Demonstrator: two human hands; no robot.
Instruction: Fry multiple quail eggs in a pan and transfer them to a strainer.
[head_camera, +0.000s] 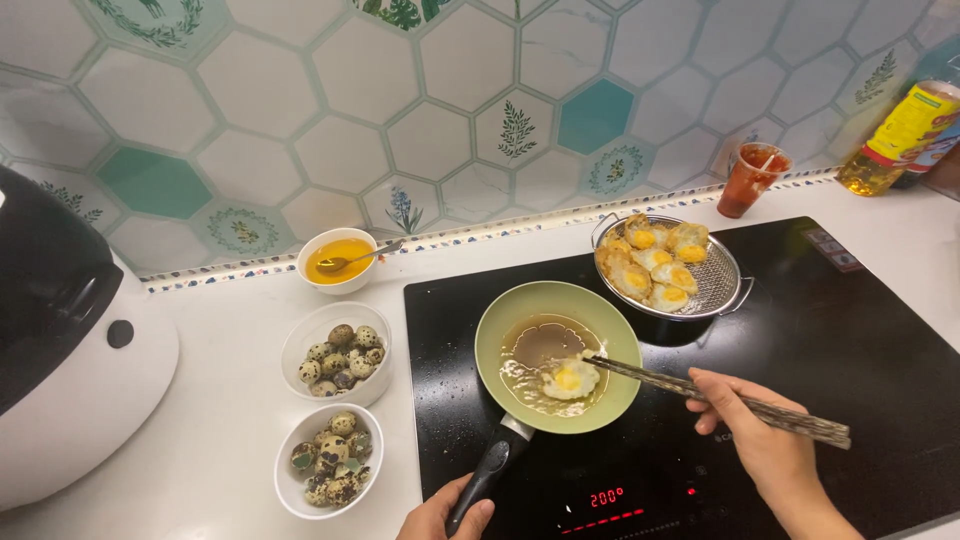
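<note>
Left hand (440, 518) grips small green frying pan's (610, 395) black handle (487, 472) — right hand (755, 425) pinches dark chopsticks (715, 392) on fried egg (570, 379); steel strainer of eggs (728, 285) behind.

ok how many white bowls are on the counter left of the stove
3. A small bowl of yellow liquid with a spoon sits nearest the wall, a bowl of whole speckled eggs in the middle, and a bowl of broken shells nearest the camera. None seem hidden.

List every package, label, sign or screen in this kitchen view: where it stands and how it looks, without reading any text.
Oil bottle: far right by the wall, amber oil, yellow label.
Cooktop display: front edge of the black hob, glowing red digits.
Sauce cup: behind the hob, clear plastic, red contents.
</note>
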